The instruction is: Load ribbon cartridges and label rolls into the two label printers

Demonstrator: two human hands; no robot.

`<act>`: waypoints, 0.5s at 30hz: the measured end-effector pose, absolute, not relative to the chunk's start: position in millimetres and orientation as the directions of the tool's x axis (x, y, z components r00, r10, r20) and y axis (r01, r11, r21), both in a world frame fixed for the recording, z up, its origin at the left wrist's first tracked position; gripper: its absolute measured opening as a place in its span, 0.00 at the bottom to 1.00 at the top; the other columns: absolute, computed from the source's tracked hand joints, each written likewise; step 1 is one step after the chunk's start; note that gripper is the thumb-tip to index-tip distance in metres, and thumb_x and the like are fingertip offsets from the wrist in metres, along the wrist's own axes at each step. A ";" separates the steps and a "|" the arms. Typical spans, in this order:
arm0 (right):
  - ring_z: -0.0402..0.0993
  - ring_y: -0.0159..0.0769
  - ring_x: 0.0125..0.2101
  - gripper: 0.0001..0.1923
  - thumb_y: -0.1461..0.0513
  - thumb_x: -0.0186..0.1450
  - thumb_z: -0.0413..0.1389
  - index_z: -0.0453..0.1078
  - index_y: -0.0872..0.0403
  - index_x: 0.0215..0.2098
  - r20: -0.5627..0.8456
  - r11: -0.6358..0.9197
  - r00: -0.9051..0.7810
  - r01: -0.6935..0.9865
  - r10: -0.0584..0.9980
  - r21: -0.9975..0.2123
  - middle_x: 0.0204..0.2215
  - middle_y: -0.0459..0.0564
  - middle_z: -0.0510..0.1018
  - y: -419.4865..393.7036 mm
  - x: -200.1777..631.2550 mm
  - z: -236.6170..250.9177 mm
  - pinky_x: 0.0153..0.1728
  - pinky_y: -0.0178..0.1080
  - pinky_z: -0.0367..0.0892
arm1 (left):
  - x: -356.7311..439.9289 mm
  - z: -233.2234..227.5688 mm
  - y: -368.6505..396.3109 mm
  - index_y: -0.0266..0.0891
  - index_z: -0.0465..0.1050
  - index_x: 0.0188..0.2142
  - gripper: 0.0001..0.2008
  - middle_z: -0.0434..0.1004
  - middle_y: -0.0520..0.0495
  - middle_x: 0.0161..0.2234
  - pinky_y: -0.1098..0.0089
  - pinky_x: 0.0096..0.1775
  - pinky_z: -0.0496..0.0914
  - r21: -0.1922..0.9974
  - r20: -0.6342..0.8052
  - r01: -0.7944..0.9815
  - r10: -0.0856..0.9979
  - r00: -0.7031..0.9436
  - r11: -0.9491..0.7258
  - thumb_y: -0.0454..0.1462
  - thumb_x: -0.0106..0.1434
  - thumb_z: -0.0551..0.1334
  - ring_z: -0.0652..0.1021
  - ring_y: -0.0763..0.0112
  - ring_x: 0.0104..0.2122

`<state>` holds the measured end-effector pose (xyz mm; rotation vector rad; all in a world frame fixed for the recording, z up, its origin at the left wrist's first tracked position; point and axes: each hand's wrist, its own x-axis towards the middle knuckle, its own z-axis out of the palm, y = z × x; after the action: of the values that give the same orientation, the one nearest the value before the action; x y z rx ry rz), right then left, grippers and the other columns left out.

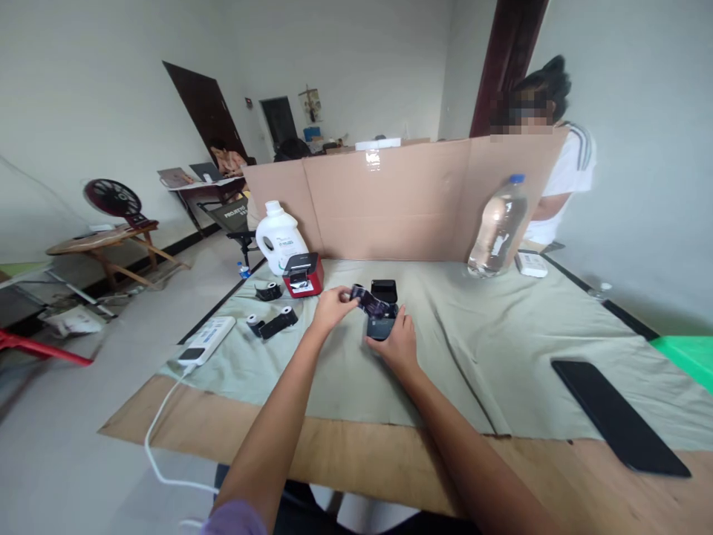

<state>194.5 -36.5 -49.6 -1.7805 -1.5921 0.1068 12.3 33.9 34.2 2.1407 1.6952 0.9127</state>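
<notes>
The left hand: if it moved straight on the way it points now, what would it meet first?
The left hand points right, gripping a dark cartridge. Straight on, it would probably meet first the small black open-lidded printer that the right hand steadies; depth is uncertain.

Cloth-covered table (501, 357) with bottle (497, 227), jug (280, 236), red printer (304, 273), phone (618, 416).

The small black printer (383, 310) sits on the grey-green cloth at the middle of the table, at twelve o'clock from me, with its lid tipped up and open at the far side. Its dark body rests flat on the cloth, lower half hidden under my fingers. The dark cartridge (368, 300), a glossy black strip with a purplish sheen, lies tilted across the open top of the printer, its left end toward ten o'clock, raised a little above the case.
</notes>
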 end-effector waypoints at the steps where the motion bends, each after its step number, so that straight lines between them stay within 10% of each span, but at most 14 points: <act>1: 0.67 0.57 0.50 0.64 0.45 0.50 0.68 0.44 0.70 0.70 0.396 0.032 0.229 0.831 0.889 -0.555 0.49 0.67 0.69 -36.5 194.4 -48.9 0.53 0.51 0.64 | -4.4 26.4 28.1 0.38 0.78 0.44 0.19 0.81 0.48 0.28 0.72 0.32 0.66 0.606 0.327 0.768 0.945 -0.005 -0.206 0.48 0.61 0.62 0.79 0.67 0.29; 8: 0.67 0.56 0.48 0.59 0.46 0.53 0.66 0.45 0.67 0.70 0.421 0.050 0.211 0.847 0.882 -0.529 0.47 0.64 0.68 -35.9 195.4 -50.7 0.51 0.50 0.64 | -71.3 -22.7 1.9 0.42 0.77 0.45 0.18 0.84 0.40 0.39 0.65 0.38 0.70 0.477 0.166 0.841 0.914 -0.370 0.254 0.48 0.60 0.64 0.81 0.50 0.45; 15: 0.67 0.55 0.47 0.59 0.44 0.54 0.65 0.46 0.68 0.69 0.427 0.057 0.200 0.854 0.882 -0.517 0.47 0.63 0.68 -35.0 197.3 -53.0 0.51 0.50 0.64 | -75.1 -36.0 -3.5 0.44 0.73 0.53 0.25 0.83 0.43 0.37 0.63 0.39 0.70 0.512 0.129 0.822 0.924 -0.360 0.249 0.52 0.61 0.62 0.81 0.52 0.43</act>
<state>197.3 -35.0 -53.0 -1.7702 -1.6304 0.0497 -75.1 -3.5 -36.0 1.6462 2.3184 0.7573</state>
